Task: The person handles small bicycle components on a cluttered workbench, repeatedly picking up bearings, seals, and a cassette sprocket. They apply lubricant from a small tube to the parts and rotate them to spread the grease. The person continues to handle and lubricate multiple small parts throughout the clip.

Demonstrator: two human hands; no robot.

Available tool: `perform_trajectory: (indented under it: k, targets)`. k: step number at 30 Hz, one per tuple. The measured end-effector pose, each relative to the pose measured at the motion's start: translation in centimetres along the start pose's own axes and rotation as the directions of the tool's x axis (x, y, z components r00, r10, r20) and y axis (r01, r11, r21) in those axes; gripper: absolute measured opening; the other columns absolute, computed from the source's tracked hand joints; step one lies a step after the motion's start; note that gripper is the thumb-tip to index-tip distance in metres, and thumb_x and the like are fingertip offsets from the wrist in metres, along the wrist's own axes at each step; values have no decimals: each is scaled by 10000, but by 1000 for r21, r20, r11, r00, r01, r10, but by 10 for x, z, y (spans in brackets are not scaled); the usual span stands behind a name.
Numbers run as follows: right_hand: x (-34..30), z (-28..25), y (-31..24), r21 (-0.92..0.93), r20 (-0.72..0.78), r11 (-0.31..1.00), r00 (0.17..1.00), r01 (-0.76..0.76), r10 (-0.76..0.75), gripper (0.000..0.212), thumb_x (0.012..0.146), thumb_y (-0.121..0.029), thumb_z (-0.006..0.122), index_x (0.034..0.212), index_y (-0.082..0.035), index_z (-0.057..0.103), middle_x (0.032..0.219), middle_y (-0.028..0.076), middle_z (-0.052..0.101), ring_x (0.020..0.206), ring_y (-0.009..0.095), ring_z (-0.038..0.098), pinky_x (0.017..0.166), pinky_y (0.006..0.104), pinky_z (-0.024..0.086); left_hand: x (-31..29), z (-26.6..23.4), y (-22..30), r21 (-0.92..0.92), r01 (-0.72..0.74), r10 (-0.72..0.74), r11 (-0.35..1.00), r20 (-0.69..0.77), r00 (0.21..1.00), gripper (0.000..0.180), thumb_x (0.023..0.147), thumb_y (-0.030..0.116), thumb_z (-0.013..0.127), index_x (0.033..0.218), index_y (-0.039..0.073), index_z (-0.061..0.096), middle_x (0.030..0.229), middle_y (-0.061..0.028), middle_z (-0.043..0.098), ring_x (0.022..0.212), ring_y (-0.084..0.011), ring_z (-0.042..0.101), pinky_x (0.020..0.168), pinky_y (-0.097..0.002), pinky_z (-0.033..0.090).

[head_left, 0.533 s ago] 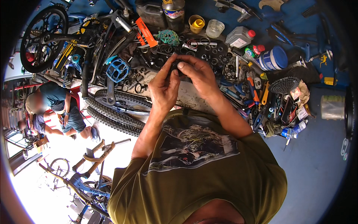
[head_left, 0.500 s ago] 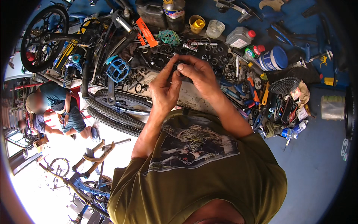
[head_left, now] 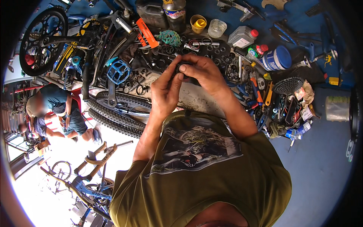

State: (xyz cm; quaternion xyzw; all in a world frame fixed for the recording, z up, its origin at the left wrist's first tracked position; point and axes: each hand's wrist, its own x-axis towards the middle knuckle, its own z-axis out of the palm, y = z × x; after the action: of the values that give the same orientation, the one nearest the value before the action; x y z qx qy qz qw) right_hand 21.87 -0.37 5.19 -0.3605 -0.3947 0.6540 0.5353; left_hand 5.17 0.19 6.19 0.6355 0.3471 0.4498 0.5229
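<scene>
Both my hands meet above the near edge of the cluttered workbench, around a small black part (head_left: 178, 69) that looks round and is mostly covered by the fingers. My left hand (head_left: 165, 90) grips it from the left, with the fingers reaching up and the thumb close by. From the right, my right hand (head_left: 204, 74) pinches it between the thumb and curled fingers. Loose metal rings and small bike parts (head_left: 140, 89) lie on the bench beneath and around the hands. A blue flat pedal (head_left: 118, 70) on a crank arm is left of them.
Bike tyres (head_left: 113, 119) rest below the bench's left side. At the back stand a grey bottle (head_left: 242, 37) and a blue-and-white tub (head_left: 277, 59). Tools and a cassette (head_left: 288, 86) crowd the right. A person (head_left: 56, 102) sits at far left, beyond a blue bike frame (head_left: 89, 189).
My right forearm has swung slightly outward to the right, and the fingers have shifted a little around the black part. Both hands keep their hold on it.
</scene>
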Motion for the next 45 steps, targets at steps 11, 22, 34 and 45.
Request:
perform_trajectory:
  k: [11, 22, 34, 45]
  targets:
    - [-6, 3, -23, -328, 83, 942, 996, 70, -45, 306, 938, -168, 714, 1152, 35, 633, 946, 48, 669, 834, 117, 675, 634, 244, 513, 16, 1, -7, -717, 218, -288, 662, 25, 957, 525, 1065, 518, 334, 1058, 33, 534, 829, -53, 584, 691, -146, 560, 555, -278, 452]
    - [-1, 18, -37, -776, 18, 625, 993, 87, -116, 384, 789, -265, 842, 1018, -54, 616, 773, -25, 570, 638, 63, 506, 558, 233, 429, 21, -6, -18, -752, 403, -451, 521, 158, 878, 406, 1034, 458, 360, 902, 112, 527, 654, -19, 526, 428, -102, 386, 329, -220, 222]
    - [8, 23, -24, -574, 51, 814, 996, 92, -76, 322, 822, -108, 758, 1040, -62, 526, 751, -34, 483, 677, 49, 413, 558, 242, 360, 19, 9, -15, -707, 451, -577, 544, 75, 813, 359, 1026, 381, 324, 920, 100, 522, 729, -36, 542, 444, -87, 357, 359, -232, 231]
    - [4, 21, 4, -326, -44, 942, 994, 78, -97, 113, 901, -49, 646, 961, -51, 550, 809, -39, 552, 744, 18, 469, 645, 220, 417, 17, 11, -24, -592, 315, -397, 742, -8, 918, 310, 1007, 297, 292, 876, 96, 489, 679, -25, 519, 439, -65, 345, 363, -233, 219]
